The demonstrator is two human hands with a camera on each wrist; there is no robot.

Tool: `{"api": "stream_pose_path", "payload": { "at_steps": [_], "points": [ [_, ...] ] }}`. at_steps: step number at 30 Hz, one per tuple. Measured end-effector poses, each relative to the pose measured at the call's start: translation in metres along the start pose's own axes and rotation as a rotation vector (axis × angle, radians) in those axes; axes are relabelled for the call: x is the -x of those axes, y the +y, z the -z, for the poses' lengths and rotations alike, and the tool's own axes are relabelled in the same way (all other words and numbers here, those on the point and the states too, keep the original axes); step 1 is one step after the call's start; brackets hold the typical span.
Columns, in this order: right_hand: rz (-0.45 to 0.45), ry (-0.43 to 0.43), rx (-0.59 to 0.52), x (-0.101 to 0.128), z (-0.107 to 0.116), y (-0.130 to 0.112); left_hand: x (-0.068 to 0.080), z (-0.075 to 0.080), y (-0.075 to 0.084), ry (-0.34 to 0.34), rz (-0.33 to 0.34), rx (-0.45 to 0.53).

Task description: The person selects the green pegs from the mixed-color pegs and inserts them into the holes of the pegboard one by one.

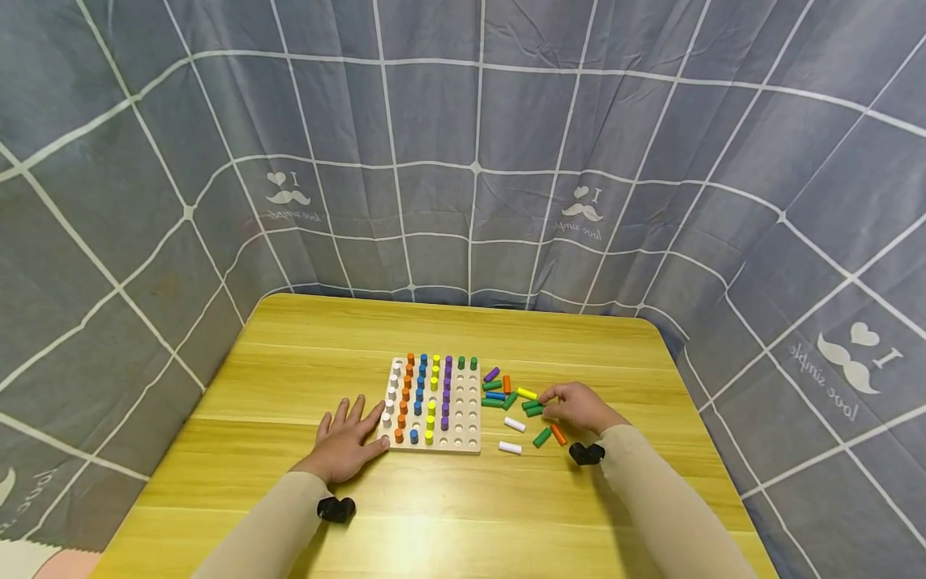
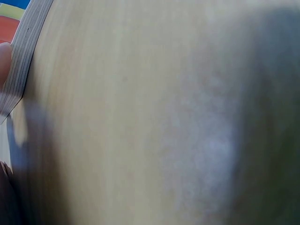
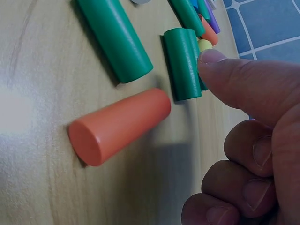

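Right hand (image 3: 255,145), grip impossible to tell, is at 2 smooth green pegs (image 3: 180,65), 1 mostly hidden; left hand (image 1: 342,452) spreads wide.

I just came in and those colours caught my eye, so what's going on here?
A person's left hand rests at the edge of a wooden pegboard. Pegs stand in it in lines, each line one colour, with just two green ones in place. The right hand is among loose pegs on the table, at a green pair; I can't tell whether it grips one.
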State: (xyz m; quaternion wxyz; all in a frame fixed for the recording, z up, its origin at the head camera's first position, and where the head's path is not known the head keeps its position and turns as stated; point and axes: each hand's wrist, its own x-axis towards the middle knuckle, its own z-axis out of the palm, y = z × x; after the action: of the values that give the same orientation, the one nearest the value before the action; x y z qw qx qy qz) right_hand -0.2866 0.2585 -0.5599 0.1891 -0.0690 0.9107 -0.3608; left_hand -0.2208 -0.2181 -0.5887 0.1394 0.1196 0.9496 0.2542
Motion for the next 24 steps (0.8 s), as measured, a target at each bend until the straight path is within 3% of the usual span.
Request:
{"api": "stream_pose_path", "payload": {
  "at_steps": [24],
  "points": [
    [0.038, -0.013, 0.028, 0.0017, -0.0098, 0.0066, -0.0009, -0.0017, -0.0019, 0.008, 0.006, -0.012]
  ]
}}
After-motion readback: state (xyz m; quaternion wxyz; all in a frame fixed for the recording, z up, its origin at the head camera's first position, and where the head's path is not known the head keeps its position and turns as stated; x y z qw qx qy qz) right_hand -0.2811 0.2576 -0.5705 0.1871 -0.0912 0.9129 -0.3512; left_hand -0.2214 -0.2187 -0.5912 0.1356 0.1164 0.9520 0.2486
